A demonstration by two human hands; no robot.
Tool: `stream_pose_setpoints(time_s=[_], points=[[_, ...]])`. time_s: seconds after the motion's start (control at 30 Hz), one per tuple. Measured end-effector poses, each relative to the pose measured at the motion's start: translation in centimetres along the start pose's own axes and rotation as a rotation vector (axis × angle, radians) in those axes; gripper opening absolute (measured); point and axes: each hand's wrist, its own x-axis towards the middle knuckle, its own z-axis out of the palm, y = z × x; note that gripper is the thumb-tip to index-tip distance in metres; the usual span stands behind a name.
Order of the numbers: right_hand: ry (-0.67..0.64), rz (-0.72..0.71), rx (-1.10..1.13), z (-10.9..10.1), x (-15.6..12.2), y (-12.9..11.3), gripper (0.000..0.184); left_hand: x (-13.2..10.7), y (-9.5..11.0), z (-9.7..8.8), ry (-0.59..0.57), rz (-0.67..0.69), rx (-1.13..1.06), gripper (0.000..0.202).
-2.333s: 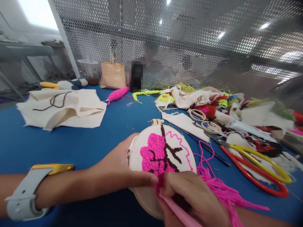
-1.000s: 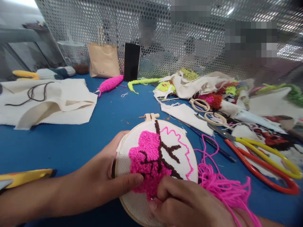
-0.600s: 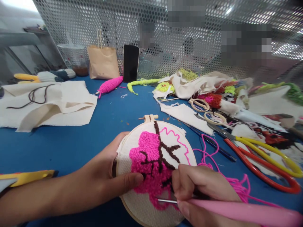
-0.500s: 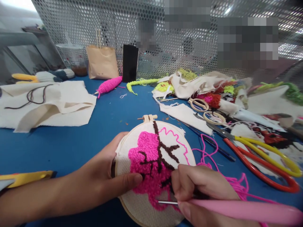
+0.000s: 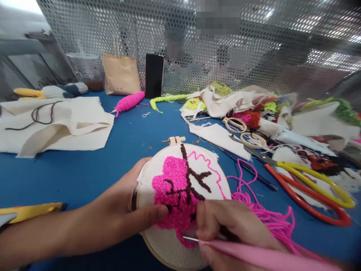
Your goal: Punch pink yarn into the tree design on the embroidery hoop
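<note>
Centrally, a round wooden embroidery hoop (image 5: 158, 253) stretched with cream cloth lies on the blue table top (image 5: 84, 173), its small screw clasp (image 5: 175, 140) on the side away from the person. On the cloth sits a patch of bright pink looped yarn (image 5: 172, 188) crossed by dark brown branching stitches (image 5: 194, 178). The left hand (image 5: 124, 214) is clamped on the hoop's left edge, thumb pressed flat on the cloth at the margin of the pink patch, fingers wrapped beneath the rim. The right hand (image 5: 234, 229) is closed around a long pink punch needle (image 5: 254, 256); its thin metal tip (image 5: 190, 238) meets the lower edge of the pink patch, just below the left thumb. From beside the right hand a loose tangle of pink yarn (image 5: 267, 218) trails outward to the right across the table. Beyond that tangle, further right, lie large scissors with red and yellow loop handles (image 5: 313, 195), and past them a heap of cream cloth scraps and mixed coloured yarn (image 5: 254, 109), with two small empty wooden hoops (image 5: 242, 131) on it. Ahead of the left hand and to its left, a folded cream cloth (image 5: 64, 124) bears a loop of brown yarn. Farther ahead, a pink yarn skein (image 5: 129, 101), a yellow-green yarn strand (image 5: 166, 99), a black phone (image 5: 154, 75) standing upright and a brown paper bag (image 5: 120, 75) stand against a perforated metal screen (image 5: 254, 45).
</note>
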Motion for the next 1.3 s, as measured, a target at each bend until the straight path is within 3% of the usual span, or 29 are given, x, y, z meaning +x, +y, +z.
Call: stream_pose_setpoints(time_s=[0.1,0.2,0.5,0.6,0.7,0.93,1.03,1.17,1.23,1.3], points=[[0.072,0.066,0.047,-0.1,-0.5,0.3,0.022,0.2,-0.2,0.1,0.031,-0.016,-0.010,0.057],[0.061,0.072,0.084,-0.1,-0.7,0.4,0.020,0.2,-0.2,0.2,0.048,-0.026,-0.023,0.057],[-0.167,0.008,-0.120,0.2,0.0,-0.4,0.010,0.2,-0.5,0.2,0.027,-0.020,0.005,0.056],[-0.095,-0.053,-0.178,0.6,0.2,-0.1,0.016,0.1,-0.4,0.2,0.036,-0.015,0.008,0.055],[0.017,-0.007,-0.076,0.3,0.0,0.2,0.023,0.0,-0.2,0.2,0.042,-0.020,-0.017,0.051],[0.023,0.008,0.054,-0.7,-0.3,0.3,0.018,0.3,-0.4,0.3,0.017,-0.030,-0.049,0.050],[-0.073,0.046,0.045,-0.8,0.2,-0.1,0.016,0.3,-0.5,0.1,0.026,0.000,0.020,0.051],[-0.226,-0.105,-0.053,-0.3,0.6,-0.2,0.010,0.0,-0.4,-0.1,0.039,-0.005,0.110,0.050],[-0.191,-0.176,-0.107,-0.1,0.5,0.0,0.013,-0.1,-0.4,0.0,0.026,-0.023,0.112,0.051],[-0.092,-0.131,-0.114,0.1,0.2,0.2,0.018,-0.1,-0.4,0.0,0.035,-0.024,0.098,0.052]])
